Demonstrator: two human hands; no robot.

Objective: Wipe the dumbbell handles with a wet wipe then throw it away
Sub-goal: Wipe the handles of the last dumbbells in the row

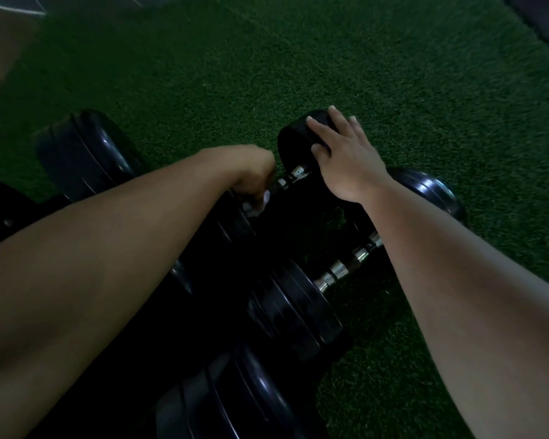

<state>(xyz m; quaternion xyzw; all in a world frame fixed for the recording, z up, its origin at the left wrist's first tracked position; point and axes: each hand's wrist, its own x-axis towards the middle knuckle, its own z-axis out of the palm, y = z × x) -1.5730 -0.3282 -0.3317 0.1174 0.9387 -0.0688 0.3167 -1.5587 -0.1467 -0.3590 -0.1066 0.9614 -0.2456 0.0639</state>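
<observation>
Left hand point(254, 175) pinches the wipe point(260, 204) on the far handle point(293, 175), whose axis runs toward the spread right hand point(346, 160) bracing its end.

No readable text, label, brand or number anywhere on the dim black dumbbells point(295, 299).
</observation>
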